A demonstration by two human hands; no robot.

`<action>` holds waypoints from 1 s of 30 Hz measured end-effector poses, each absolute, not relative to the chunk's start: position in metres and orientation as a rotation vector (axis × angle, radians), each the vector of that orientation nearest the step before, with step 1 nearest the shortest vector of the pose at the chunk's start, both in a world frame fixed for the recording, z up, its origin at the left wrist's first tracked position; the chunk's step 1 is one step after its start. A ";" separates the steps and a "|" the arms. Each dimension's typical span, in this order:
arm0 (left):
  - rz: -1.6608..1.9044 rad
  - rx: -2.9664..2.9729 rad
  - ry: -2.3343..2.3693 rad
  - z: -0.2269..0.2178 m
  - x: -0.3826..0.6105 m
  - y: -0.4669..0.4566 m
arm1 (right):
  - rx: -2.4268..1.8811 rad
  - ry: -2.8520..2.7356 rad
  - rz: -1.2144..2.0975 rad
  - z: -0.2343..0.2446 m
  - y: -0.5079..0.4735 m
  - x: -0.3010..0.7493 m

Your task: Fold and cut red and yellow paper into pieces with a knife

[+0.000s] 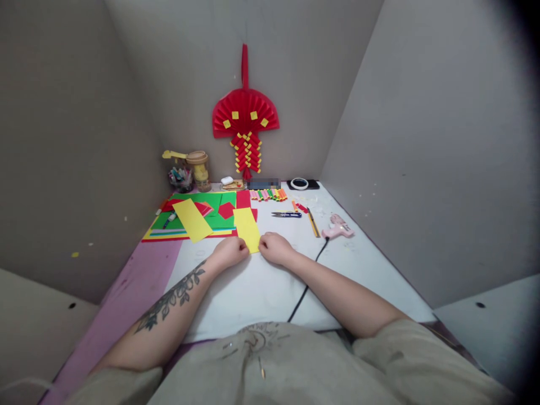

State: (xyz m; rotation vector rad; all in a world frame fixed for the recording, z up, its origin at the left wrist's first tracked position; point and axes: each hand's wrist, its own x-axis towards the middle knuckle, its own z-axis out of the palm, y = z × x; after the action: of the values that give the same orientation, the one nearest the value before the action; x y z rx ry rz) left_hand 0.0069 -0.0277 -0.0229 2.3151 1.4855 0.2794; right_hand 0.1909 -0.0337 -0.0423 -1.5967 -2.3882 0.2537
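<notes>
A strip of yellow paper (247, 224) lies upright in front of me, its far end over the edge of a red sheet. At its near left corner, my left hand (231, 251) is closed with the fingers curled on the paper. My right hand (275, 248) pinches the near right corner in the same way. The fingertips of both hands are partly hidden. Just left of it, a second yellow paper strip (193, 220) rests slantwise on a stack of coloured sheets (221, 201).
Right of the paper lie thread snips (287, 215), a yellow utility knife (313, 223) and a pink glue gun (337, 226) with a black cord. Small rolled paper tubes (268, 195) line the back. A red fan ornament (246, 115) hangs on the wall. A cup (199, 171) stands back left.
</notes>
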 end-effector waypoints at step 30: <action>0.101 2.269 1.612 -0.023 0.000 -0.020 | -1.600 -2.141 0.625 -0.039 -0.028 0.200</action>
State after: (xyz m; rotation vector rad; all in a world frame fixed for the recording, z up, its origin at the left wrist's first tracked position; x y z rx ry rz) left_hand 0.0004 -0.0204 -0.0234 2.2690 1.6118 0.1010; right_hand 0.2005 -0.0283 -0.0390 -1.6002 -2.1412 0.6249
